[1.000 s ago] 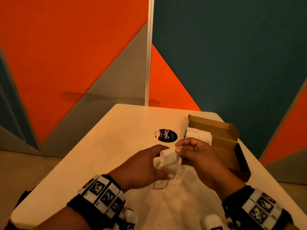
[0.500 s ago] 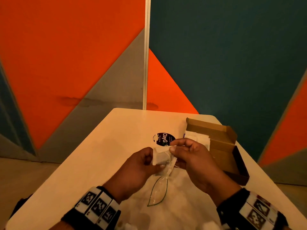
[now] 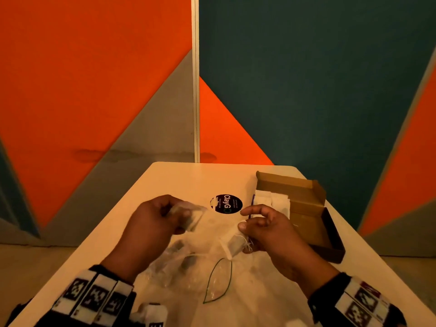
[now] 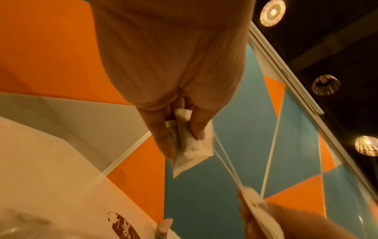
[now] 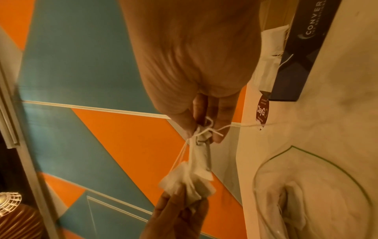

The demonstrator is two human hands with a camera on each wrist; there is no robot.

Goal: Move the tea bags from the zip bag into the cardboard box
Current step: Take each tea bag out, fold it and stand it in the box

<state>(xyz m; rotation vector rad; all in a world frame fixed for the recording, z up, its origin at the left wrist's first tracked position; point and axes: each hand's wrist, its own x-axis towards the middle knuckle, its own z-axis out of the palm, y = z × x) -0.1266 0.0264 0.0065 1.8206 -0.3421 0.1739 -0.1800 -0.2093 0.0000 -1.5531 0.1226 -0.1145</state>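
Observation:
Above the clear zip bag (image 3: pixel 212 282) my two hands are held apart. My left hand (image 3: pixel 179 215) pinches a small bunch of white tea bags (image 4: pixel 190 145), blurred in the head view. Between thumb and fingers my right hand (image 3: pixel 243 220) pinches one tea bag (image 3: pixel 232 241). In the wrist views thin white strings (image 4: pixel 225 161) stretch between the two bunches, tangled at my right fingertips (image 5: pixel 218 137). The open cardboard box (image 3: pixel 304 208) lies just right of my right hand, with white tea bags (image 3: pixel 271 201) in its left end.
The pale table (image 3: pixel 179 180) carries a round black ClayG sticker (image 3: pixel 226 204) between the hands and the far edge. The zip bag's green-edged mouth (image 3: pixel 219 279) gapes toward me. Orange, grey and teal wall panels stand behind the table.
My hands were together on one bunch of tea bags. They have pulled apart, the left going left with some bags, the right keeping one, with strings drawn taut between.

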